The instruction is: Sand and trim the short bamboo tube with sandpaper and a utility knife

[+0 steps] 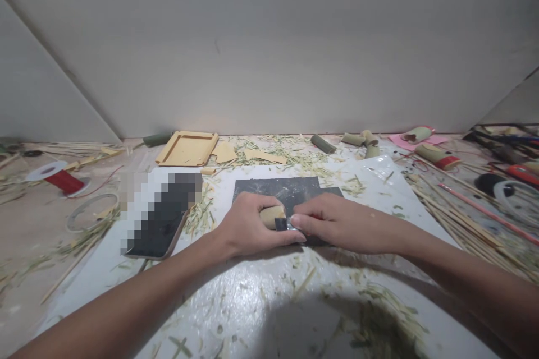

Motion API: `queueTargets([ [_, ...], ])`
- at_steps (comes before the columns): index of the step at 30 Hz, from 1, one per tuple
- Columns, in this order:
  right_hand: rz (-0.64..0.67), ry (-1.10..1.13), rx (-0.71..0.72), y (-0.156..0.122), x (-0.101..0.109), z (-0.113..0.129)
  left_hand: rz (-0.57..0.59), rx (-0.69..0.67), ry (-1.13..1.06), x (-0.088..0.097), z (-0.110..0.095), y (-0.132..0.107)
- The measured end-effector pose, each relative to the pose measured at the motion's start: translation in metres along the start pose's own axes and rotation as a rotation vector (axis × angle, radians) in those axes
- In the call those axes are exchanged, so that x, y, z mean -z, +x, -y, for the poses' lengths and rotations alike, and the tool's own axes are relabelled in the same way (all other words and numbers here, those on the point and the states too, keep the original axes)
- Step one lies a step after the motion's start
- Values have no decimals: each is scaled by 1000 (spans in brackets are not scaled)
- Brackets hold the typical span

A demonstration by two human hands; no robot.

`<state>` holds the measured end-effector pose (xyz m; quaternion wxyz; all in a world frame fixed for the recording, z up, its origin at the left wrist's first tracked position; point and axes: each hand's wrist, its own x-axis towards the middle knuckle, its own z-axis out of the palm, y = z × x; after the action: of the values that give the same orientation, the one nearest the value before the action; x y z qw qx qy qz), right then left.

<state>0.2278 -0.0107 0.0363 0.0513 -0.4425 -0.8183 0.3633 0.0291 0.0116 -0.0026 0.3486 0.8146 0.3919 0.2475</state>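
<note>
My left hand (248, 224) is closed around a short piece of bamboo (272, 216), pale green with a light cut end pointing right. My right hand (332, 221) is closed close by, its thumb and fingers pinched at the bamboo's end. Between the hands show a small dark piece (281, 224) and a shiny bit; what the right fingers hold is mostly hidden. Beneath both hands lie dark grey sheets (275, 185) dusted with pale powder, which look like sandpaper.
A phone (162, 224) lies left, partly pixelated. Behind are a yellowish square frame (187, 148) and bamboo pieces (323, 144). A red thread spool (63, 179) stands far left; thin sticks (467, 224) lie right. Shavings litter the white sheet (236, 297). A grey wall rises behind.
</note>
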Motion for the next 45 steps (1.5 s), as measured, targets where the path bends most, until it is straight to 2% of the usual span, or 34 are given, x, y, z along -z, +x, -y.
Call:
queueTargets([
  [5,21,50,7,0,3,-3,-37,-33,29,-1,0,0],
  [14,-130,-87,-45,0,3,1,-121,35,75,-3,0,0],
  [16,-209,-112,-57,1,6,-2,-149,50,74,-1,0,0],
  [18,-345,-130,-83,3,12,-8,-163,82,73,1,1,1],
  [21,-494,-108,-120,5,20,-16,-130,134,47,4,1,4],
  [26,-412,-96,-137,2,18,-14,-77,76,-50,5,4,4],
  [34,-284,-134,49,-5,16,-1,-6,-71,-111,10,0,-2],
  [38,-179,-271,49,-6,8,7,-20,-57,29,10,-2,-1],
  [41,-155,-373,49,-5,0,11,-45,5,162,8,1,-1],
  [45,-137,-433,62,-4,-7,13,-38,8,201,6,5,-2],
])
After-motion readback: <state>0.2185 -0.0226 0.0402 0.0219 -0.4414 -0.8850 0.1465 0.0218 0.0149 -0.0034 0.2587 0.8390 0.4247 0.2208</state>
